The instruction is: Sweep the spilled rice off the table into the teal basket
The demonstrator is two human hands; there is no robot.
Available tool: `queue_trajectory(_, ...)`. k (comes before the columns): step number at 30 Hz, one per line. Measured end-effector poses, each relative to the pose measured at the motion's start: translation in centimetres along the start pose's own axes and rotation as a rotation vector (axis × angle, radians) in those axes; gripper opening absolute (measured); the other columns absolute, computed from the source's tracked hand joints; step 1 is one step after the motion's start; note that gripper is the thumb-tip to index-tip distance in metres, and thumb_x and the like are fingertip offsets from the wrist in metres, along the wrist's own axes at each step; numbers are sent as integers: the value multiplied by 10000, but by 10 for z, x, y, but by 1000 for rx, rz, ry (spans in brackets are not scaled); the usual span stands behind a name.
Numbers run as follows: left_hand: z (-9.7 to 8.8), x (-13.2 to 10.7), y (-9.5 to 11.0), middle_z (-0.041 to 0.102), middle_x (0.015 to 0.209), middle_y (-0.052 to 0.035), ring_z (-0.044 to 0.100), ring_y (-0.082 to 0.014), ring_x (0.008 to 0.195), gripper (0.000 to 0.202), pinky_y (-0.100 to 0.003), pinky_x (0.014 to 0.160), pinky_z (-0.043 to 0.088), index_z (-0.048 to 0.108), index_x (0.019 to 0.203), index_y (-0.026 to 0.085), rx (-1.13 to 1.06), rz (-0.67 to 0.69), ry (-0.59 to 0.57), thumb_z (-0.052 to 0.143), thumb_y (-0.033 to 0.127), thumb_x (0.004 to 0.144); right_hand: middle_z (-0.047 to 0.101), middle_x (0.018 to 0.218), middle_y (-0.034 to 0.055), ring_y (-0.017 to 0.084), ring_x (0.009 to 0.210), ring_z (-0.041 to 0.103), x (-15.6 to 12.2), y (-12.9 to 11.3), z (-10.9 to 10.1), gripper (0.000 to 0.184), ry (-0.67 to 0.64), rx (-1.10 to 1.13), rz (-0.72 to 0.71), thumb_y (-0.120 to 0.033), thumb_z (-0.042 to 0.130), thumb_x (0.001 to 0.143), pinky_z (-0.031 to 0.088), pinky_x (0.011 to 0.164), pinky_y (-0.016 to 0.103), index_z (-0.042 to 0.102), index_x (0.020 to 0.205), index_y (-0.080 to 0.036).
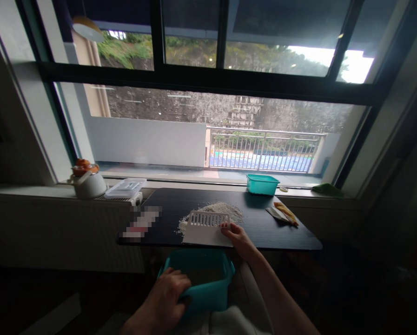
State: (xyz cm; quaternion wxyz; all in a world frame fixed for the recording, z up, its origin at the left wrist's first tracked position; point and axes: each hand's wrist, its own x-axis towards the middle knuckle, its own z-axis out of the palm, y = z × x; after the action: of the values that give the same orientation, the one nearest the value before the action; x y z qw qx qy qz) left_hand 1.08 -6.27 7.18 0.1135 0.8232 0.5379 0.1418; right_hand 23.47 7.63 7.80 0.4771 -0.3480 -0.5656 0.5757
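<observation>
While gripping the near rim of a teal bin with the left hand (with fingers bent over it), pinches a white slotted plate near its right end between thumb and fingers of the right hand. Holds the plate at the near edge of the dark worktop, just in front of a heap of pale grains, with the bin below that edge. Has a teal tub near the far edge, a yellow-and-white packet at right and a pixelated item at left. On the ledge at far left: a white pot beside a clear plastic box.
</observation>
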Motion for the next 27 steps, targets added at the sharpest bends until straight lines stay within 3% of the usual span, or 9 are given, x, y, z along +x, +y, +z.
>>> queue_trajectory(6, 0, 0, 1, 631, 731, 10, 565, -199, 802, 74, -367, 829, 345, 545, 648, 200, -2, 11, 4, 554, 179, 718, 703, 835, 41, 235, 787, 625, 1, 2, -7, 378, 40, 7, -14, -473, 745, 624, 480, 720, 345, 696, 868, -188)
queue_trajectory(11, 1, 0, 0, 629, 733, 10, 564, -201, 799, 70, -367, 831, 345, 544, 650, 204, 2, 16, 8, 558, 187, 717, 700, 811, 41, 252, 783, 628, 13, 2, 0, 413, 95, 7, -35, -506, 754, 587, 484, 724, 365, 689, 845, -190)
queue_trajectory(16, 1, 0, -1, 625, 727, 14, 564, -195, 786, 79, -356, 817, 347, 534, 645, 201, -2, 21, 12, 559, 186, 719, 704, 832, 45, 247, 798, 624, 15, 2, 4, 387, 51, -6, -14, -476, 759, 595, 482, 729, 364, 698, 850, -191)
queue_trajectory(22, 2, 1, -2, 630, 733, 12, 569, -197, 805, 82, -362, 831, 340, 533, 648, 196, -2, 26, 17, 565, 186, 723, 701, 798, 28, 209, 736, 616, 3, 1, -8, 334, -1, -1, -3, -440, 753, 622, 469, 706, 330, 702, 839, -191)
queue_trajectory(27, 4, 1, -2, 635, 735, 12, 571, -194, 799, 77, -366, 831, 341, 538, 651, 190, 5, 25, 24, 572, 183, 719, 694, 786, 30, 223, 738, 613, 8, 2, -8, 355, 60, 8, -7, -451, 768, 595, 471, 703, 345, 695, 829, -194)
